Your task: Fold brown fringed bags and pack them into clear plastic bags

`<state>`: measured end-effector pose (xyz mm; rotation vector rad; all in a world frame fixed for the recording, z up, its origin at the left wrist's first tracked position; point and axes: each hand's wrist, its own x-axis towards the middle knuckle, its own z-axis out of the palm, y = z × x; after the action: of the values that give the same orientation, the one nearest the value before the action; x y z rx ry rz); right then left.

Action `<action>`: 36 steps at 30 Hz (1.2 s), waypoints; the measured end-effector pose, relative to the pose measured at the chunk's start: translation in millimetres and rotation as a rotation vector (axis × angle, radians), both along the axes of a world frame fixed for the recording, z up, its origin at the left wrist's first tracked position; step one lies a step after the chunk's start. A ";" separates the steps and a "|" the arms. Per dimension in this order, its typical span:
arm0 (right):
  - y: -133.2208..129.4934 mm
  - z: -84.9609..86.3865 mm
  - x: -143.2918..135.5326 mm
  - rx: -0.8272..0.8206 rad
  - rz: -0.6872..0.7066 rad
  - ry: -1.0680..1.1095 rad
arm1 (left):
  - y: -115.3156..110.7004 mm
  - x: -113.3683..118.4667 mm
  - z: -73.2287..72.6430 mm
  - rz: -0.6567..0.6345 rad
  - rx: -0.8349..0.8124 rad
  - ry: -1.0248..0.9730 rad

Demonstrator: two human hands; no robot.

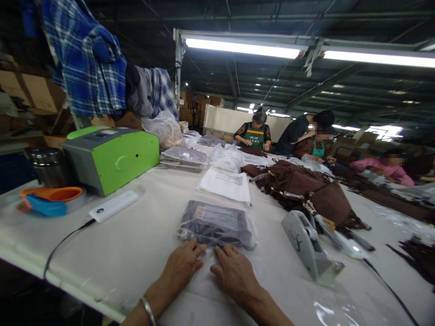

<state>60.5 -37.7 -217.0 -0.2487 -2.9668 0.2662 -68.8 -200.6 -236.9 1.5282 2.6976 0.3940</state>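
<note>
A grey item in a clear plastic bag (217, 224) lies flat on the white table (152, 235), directly in front of me. My left hand (181, 265) rests on the near left edge of the bag, fingers laid out and palm down, with a bracelet on the wrist. On the near edge, a little to the right, my right hand (234, 269) also lies with its fingers stretched over the plastic. Neither hand is wrapped round anything. Printed text shows through the bag's upper side.
A green and grey machine (125, 158), a white power bank (113, 206) and an orange and blue tape dispenser (50, 199) stand left. Right are a grey tape dispenser (311, 249) and brown bags (306, 190). White plastic bags (224, 185) lie behind. Several people work beyond.
</note>
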 end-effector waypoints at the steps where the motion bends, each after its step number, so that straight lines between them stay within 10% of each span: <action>1: 0.0 0.4 -1.9 0.022 -0.018 -0.005 | 2.5 0.4 0.2 0.002 -0.025 -0.005; 11: 25.1 8.4 46.6 -0.100 0.069 -0.097 | 14.1 1.7 2.0 -0.293 0.005 0.130; 24: 46.2 -6.3 101.2 -0.090 0.254 -0.013 | 13.5 13.5 8.7 -0.314 0.029 -0.118; 31: 43.2 14.6 102.7 -0.360 0.108 -0.041 | 51.2 30.1 4.6 -0.342 -0.016 0.011; 36: 67.4 16.4 122.5 -0.444 -0.030 -0.017 | 10.2 15.5 -0.6 -0.369 0.041 -0.062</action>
<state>183.0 29.7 -200.7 -0.3453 -2.8802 0.9227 -53.3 -190.4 -237.6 1.9365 2.3035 0.4723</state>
